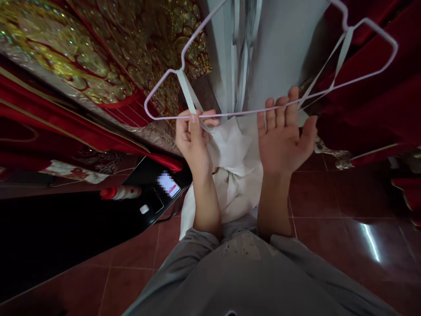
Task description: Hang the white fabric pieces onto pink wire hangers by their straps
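A white wire hanger (368,74) hangs level in front of me, with pale ribbon straps (186,90) looped over both of its shoulder notches. My left hand (194,140) is closed, pinching the left strap and the white fabric (235,151) just under the hanger's bottom bar. My right hand (284,134) is flat with fingers stretched up, palm facing me, fingertips against the bottom bar near the right strap (332,66). The white garment bunches between my wrists and droops toward the floor.
Red and gold embroidered garments (98,52) hang at the left, dark red velvet ones (371,114) at the right. A black table (66,228) at lower left carries a phone (168,184) and a red-capped bottle (120,192). Red floor tiles (345,228) lie below.
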Tool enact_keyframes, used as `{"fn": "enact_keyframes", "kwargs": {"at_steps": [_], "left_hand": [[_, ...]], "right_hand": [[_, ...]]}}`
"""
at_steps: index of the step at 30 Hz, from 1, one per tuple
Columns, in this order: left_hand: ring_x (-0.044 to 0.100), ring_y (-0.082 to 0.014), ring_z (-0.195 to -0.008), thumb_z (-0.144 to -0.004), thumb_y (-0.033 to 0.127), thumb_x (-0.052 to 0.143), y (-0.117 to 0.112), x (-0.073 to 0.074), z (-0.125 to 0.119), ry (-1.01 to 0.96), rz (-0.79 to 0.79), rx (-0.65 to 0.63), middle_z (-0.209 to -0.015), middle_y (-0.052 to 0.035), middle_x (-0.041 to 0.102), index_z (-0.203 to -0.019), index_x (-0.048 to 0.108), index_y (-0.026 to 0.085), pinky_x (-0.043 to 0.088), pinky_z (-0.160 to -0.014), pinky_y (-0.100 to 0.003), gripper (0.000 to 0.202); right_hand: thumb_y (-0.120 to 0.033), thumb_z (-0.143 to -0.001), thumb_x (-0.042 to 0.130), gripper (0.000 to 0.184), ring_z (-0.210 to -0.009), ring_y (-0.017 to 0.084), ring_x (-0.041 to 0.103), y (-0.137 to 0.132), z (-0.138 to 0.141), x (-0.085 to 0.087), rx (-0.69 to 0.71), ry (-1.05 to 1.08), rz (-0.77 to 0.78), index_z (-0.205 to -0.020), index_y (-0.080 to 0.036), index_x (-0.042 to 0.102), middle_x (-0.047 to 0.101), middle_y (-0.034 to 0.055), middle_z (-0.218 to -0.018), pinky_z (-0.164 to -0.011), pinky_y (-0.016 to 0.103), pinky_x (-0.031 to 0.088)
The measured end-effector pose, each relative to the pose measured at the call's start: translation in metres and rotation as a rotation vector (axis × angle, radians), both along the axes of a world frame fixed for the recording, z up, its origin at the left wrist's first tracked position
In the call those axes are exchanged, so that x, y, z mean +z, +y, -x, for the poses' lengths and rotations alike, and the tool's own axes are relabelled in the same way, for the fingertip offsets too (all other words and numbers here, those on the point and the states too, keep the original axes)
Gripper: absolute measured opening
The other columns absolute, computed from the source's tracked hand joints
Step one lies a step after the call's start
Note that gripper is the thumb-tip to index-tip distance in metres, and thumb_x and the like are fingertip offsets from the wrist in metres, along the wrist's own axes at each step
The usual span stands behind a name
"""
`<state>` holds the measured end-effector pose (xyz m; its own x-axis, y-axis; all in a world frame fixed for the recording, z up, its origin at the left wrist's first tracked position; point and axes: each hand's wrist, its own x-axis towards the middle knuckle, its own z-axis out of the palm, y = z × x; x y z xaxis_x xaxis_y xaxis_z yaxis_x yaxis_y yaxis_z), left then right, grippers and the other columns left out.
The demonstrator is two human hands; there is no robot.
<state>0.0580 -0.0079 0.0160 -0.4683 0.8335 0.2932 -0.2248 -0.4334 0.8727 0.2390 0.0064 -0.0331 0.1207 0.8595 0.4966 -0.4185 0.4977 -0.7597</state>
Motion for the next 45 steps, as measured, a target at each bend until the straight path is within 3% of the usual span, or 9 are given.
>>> {"fn": "enact_keyframes", "kwargs": {"at_steps": [6, 14, 20, 23, 28, 34, 40, 43, 45], "left_hand": [[0.077, -0.0259, -0.116, -0.103, 0.058, 0.075, -0.003, -0.006, 0.022, 0.162, -0.095, 0.032, -0.106, -0.0062, 0.081, -0.095, 0.071, 0.024, 0.056, -0.111, -0.041, 0.035], [0.076, -0.0221, -0.086, -0.098, 0.037, 0.085, -0.012, 0.000, 0.030, 0.177, -0.082, 0.059, -0.086, -0.0023, 0.080, -0.090, 0.083, 0.029, 0.060, -0.081, -0.037, 0.012], [0.063, -0.0142, -0.059, -0.092, 0.025, 0.086, -0.024, 0.017, 0.034, 0.056, -0.054, 0.077, -0.074, -0.0024, 0.077, -0.082, 0.085, 0.028, 0.034, -0.045, -0.027, 0.011], [0.066, -0.0133, -0.064, -0.091, 0.026, 0.086, -0.021, 0.027, 0.043, 0.026, -0.070, 0.008, -0.076, -0.0034, 0.078, -0.083, 0.086, 0.027, 0.029, -0.040, -0.023, 0.008], [0.082, -0.0180, -0.089, -0.090, 0.040, 0.091, -0.009, 0.061, 0.045, 0.017, -0.150, -0.169, -0.104, -0.0085, 0.088, -0.102, 0.090, 0.021, 0.038, -0.041, -0.015, 0.023], [0.079, -0.0175, -0.121, -0.116, 0.036, 0.050, -0.003, 0.096, 0.057, -0.123, -0.103, -0.420, -0.132, -0.0131, 0.083, -0.113, 0.084, 0.010, 0.057, -0.062, -0.012, 0.043], [0.062, -0.0209, -0.152, -0.111, 0.041, 0.045, 0.003, 0.063, 0.082, -0.171, -0.134, -0.039, -0.149, -0.0100, 0.077, -0.123, 0.072, 0.017, 0.063, -0.082, -0.019, 0.038], [0.063, -0.0215, -0.152, -0.110, 0.029, 0.045, 0.001, 0.037, 0.078, -0.194, -0.084, 0.181, -0.151, -0.0049, 0.075, -0.129, 0.068, 0.021, 0.059, -0.071, -0.019, 0.030], [0.064, -0.0267, -0.151, -0.105, 0.026, 0.056, -0.001, 0.023, 0.068, -0.186, -0.007, 0.214, -0.158, -0.0099, 0.070, -0.134, 0.065, 0.019, 0.052, -0.061, -0.019, 0.031]], "right_hand": [[-0.065, -0.110, 0.020, 0.057, -0.149, 0.027, 0.062, 0.005, 0.003, -0.016, 0.000, -0.236, 0.077, -0.149, -0.043, 0.056, 0.066, 0.0096, -0.146, -0.106, 0.055, 0.064], [-0.071, -0.109, 0.020, 0.054, -0.138, 0.029, 0.067, 0.003, -0.002, -0.007, -0.154, -0.415, -0.010, -0.141, -0.043, 0.055, 0.070, 0.0078, -0.138, -0.098, 0.052, 0.063], [-0.073, -0.108, 0.021, 0.058, -0.134, 0.030, 0.068, 0.007, -0.008, -0.009, -0.192, -0.498, -0.016, -0.145, -0.041, 0.052, 0.071, 0.0091, -0.134, -0.098, 0.053, 0.061], [-0.069, -0.110, 0.023, 0.051, -0.136, 0.028, 0.067, 0.003, -0.002, -0.002, -0.090, -0.392, 0.037, -0.138, -0.040, 0.053, 0.071, 0.0081, -0.130, -0.097, 0.050, 0.062], [-0.061, -0.108, 0.046, 0.030, -0.128, 0.019, 0.069, -0.018, 0.023, 0.032, 0.037, 0.136, 0.280, -0.111, -0.035, 0.061, 0.069, 0.0013, -0.113, -0.097, 0.037, 0.063], [-0.054, -0.107, 0.056, 0.024, -0.119, 0.015, 0.071, -0.024, 0.031, 0.048, 0.054, 0.308, 0.347, -0.099, -0.032, 0.059, 0.067, -0.0021, -0.100, -0.090, 0.031, 0.064], [-0.054, -0.103, 0.063, 0.025, -0.109, 0.012, 0.072, -0.019, 0.022, 0.045, 0.081, 0.375, 0.365, -0.095, -0.031, 0.059, 0.065, -0.0040, -0.094, -0.084, 0.026, 0.063], [-0.053, -0.104, 0.061, 0.023, -0.113, 0.014, 0.072, -0.019, 0.023, 0.044, 0.069, 0.352, 0.362, -0.097, -0.031, 0.061, 0.067, -0.0030, -0.097, -0.086, 0.028, 0.064], [-0.052, -0.105, 0.060, 0.022, -0.117, 0.015, 0.072, -0.020, 0.027, 0.043, 0.075, 0.347, 0.361, -0.098, -0.031, 0.061, 0.069, -0.0024, -0.099, -0.088, 0.030, 0.065]]}}
